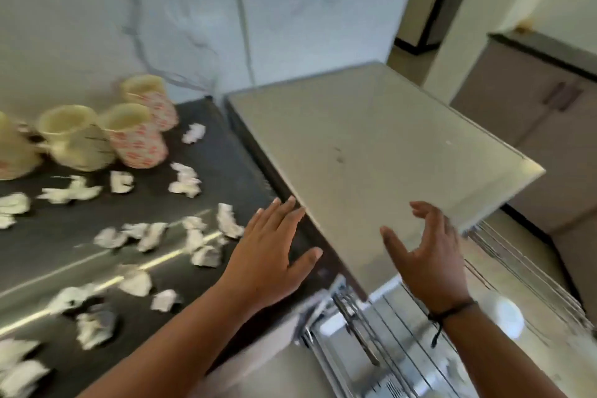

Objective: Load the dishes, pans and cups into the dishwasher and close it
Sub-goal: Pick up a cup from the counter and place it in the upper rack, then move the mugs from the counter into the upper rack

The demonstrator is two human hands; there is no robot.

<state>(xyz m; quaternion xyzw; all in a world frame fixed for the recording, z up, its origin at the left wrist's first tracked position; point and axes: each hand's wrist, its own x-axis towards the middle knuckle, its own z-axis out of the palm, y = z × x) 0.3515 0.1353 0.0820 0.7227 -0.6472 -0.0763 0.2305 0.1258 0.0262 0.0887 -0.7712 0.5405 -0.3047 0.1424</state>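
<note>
The dishwasher [371, 152] stands right of a dark counter [226, 165], its flat grey top filling the middle of the view. Below its front edge a wire rack [504, 271] is pulled out, with a white plate [507, 317] in it. My left hand [274, 255] is spread flat with straight fingers over the counter edge next to the dishwasher's top. My right hand [426, 255] hovers over the top's front edge, fingers loosely bent, holding nothing. Several cream and red-patterned cups [135, 136] stand at the back left of the counter. The view is motion-blurred.
Several crumpled white paper scraps [193, 236] lie scattered across the dark counter. A white marbled wall [193, 10] rises behind it. A grey cabinet [533, 100] with a dark top stands to the right, and pale floor shows beyond.
</note>
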